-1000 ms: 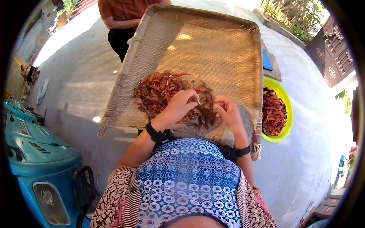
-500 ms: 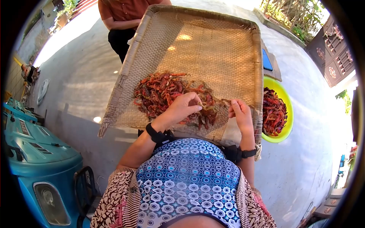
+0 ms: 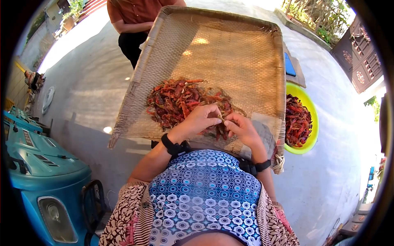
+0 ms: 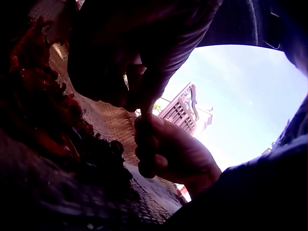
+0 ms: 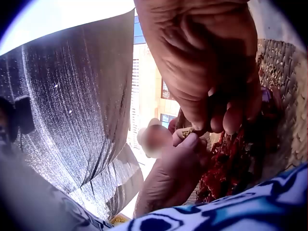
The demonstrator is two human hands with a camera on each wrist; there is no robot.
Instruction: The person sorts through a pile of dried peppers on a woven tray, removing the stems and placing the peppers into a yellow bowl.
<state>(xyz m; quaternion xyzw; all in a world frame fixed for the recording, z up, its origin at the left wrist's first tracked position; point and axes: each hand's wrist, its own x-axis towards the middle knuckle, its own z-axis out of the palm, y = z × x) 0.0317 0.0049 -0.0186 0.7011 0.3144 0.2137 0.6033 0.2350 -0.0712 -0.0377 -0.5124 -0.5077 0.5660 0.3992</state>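
Dried red chilies [image 3: 174, 98] lie heaped on the near half of a woven tray [image 3: 242, 53]. Over the heap's right edge, the left hand [image 3: 201, 119] pinches a small pale piece [image 3: 221, 117] between thumb and fingers. The right hand [image 3: 243, 130] meets it there, its thumb and forefinger pinching at the same piece. In the right wrist view the fingertips of both hands come together at a small yellowish bit [image 5: 186, 132]. Dark shadow hides most of the left hand [image 4: 130, 53] in the left wrist view.
A yellow-green basin [image 3: 312, 123] of red chilies stands right of the tray, below a blue flat object [image 3: 289, 65]. Grey cloth [image 3: 263, 130] lies at the tray's near right corner. Behind the tray's far left edge is another person [image 3: 133, 20]. A teal vehicle [image 3: 45, 164] stands at left.
The right hand moved right, away from the left hand, holding a dark chili, then came back to touch the left hand's piece. A thin dark chili now lies right of the heap.
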